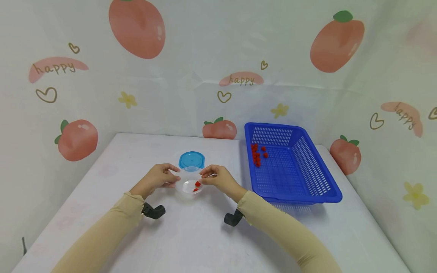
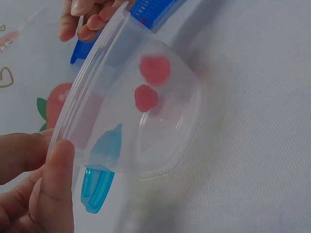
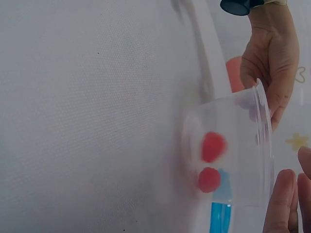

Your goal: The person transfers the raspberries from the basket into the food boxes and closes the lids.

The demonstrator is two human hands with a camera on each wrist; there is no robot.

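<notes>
A clear plastic bowl [image 1: 188,188] stands tilted on the white table, with two small red, rough-surfaced balls [image 2: 155,70] inside. My left hand [image 1: 159,177] pinches the bowl's rim at its left side, thumb and fingers on either side of the edge. At the right side of the rim is my right hand [image 1: 220,181], its fingers loosely bent and close to the edge. Nothing shows between those fingers in the right wrist view; whether they touch the rim is unclear. Just behind the bowl lies a blue plastic lid [image 1: 192,159].
A blue perforated basket [image 1: 297,196] stands on the right of the table, with several more red balls [image 1: 256,155] along its left side. A printed cloth [image 1: 177,113] hangs behind the table. Black wrist cameras [image 1: 154,211] sit under both forearms.
</notes>
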